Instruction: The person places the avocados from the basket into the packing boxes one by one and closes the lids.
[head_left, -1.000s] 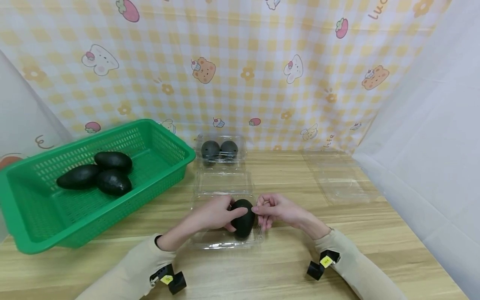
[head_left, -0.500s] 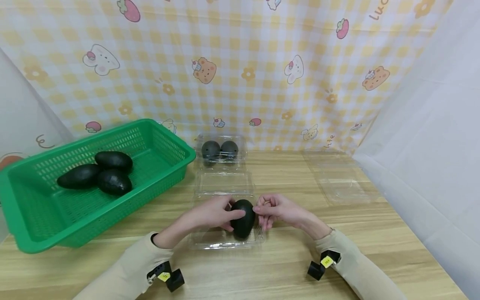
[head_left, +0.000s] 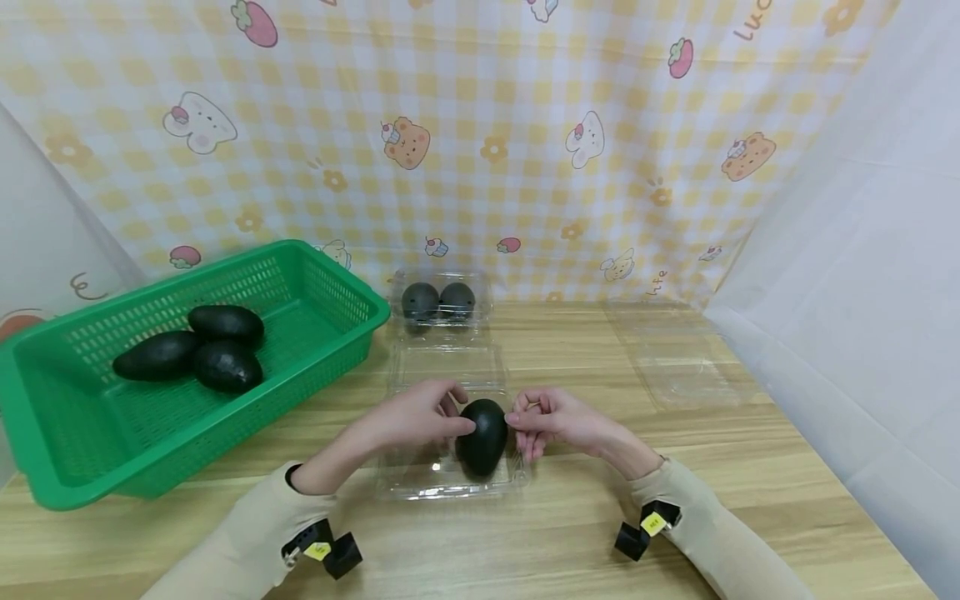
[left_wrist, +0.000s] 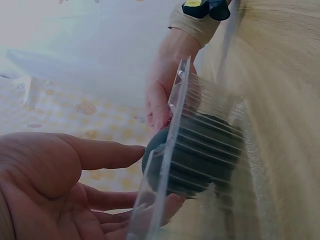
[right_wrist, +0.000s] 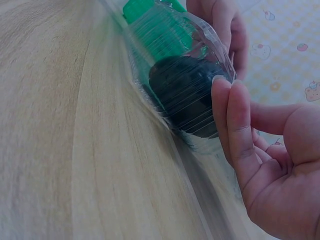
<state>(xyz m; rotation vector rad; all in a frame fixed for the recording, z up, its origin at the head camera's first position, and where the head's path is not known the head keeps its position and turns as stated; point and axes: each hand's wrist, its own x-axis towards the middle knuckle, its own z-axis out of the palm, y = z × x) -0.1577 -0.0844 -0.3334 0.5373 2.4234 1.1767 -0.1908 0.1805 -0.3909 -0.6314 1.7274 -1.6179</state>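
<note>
A dark avocado [head_left: 482,438] lies in the right half of an open clear plastic clamshell box [head_left: 420,482] on the table. Beside it is my left hand [head_left: 416,415], its thumb tip at the avocado's near side and its fingers apart and fairly straight. In the left wrist view, the left fingers reach down behind the box's rim. At the box's right edge my right hand [head_left: 551,423] pinches the rim between thumb and fingers. From the right wrist, the avocado [right_wrist: 185,95] shows through the ribbed clear wall.
On the left stands a green basket [head_left: 330,354] holding several things, among them dark avocados [head_left: 228,365]. A closed clear box [head_left: 441,302] with two dark round fruits sits at the back. Clear open boxes [head_left: 682,358] lie at the right, and a patterned curtain [head_left: 495,192] hangs behind.
My left hand has eased off the avocado and drawn back a little to the left, its fingers loosening. The avocado has shifted very slightly left. My right hand stays at the rim.
</note>
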